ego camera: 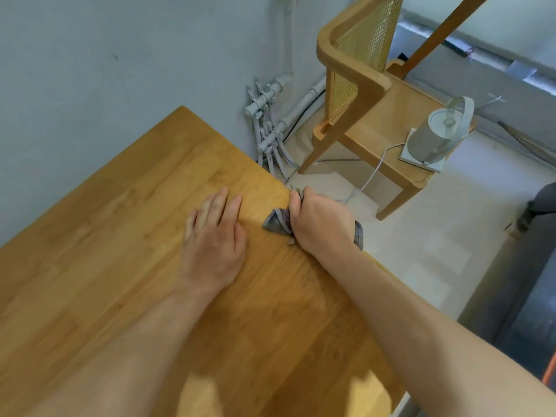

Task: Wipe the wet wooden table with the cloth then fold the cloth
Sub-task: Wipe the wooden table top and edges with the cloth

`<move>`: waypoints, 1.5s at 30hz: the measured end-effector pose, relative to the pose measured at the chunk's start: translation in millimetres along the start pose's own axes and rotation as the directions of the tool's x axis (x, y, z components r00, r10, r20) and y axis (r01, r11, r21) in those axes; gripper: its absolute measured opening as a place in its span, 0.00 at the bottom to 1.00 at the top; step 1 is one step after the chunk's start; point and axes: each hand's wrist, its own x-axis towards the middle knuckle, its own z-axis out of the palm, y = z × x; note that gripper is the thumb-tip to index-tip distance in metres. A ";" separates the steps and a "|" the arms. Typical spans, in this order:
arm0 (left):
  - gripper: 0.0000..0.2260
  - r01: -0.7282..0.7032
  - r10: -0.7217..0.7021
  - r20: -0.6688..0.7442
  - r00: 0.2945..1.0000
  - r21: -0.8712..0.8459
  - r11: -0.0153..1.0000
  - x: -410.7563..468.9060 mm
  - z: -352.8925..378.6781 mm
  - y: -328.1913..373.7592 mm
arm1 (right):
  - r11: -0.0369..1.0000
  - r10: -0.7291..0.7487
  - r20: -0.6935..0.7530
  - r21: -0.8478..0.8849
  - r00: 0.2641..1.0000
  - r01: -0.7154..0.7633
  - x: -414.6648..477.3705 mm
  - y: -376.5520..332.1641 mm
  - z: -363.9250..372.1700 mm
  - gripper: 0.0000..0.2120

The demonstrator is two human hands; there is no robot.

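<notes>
The wooden table (120, 236) fills the lower left of the head view, its right edge running diagonally. My right hand (322, 221) is at that right edge, fist closed around a bunched grey patterned cloth (276, 221). Cloth ends poke out on both sides of the fist. My left hand (215, 236) lies flat on the tabletop just left of the cloth, palm down, fingers spread slightly and holding nothing. I cannot make out any water on the wood.
A wooden chair (361, 94) with a cane back stands beyond the table's right edge. On its seat sits a grey kettle (436, 133) with a white cable (376, 170) trailing to the floor. Painted pipes (267, 115) run along the wall.
</notes>
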 end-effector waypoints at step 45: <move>0.22 0.082 -0.086 -0.058 0.995 -0.077 0.994 6.0 4.9 -6.2 | 0.781 -0.624 0.249 0.206 0.740 0.589 124.4 -82.8 42.0 0.27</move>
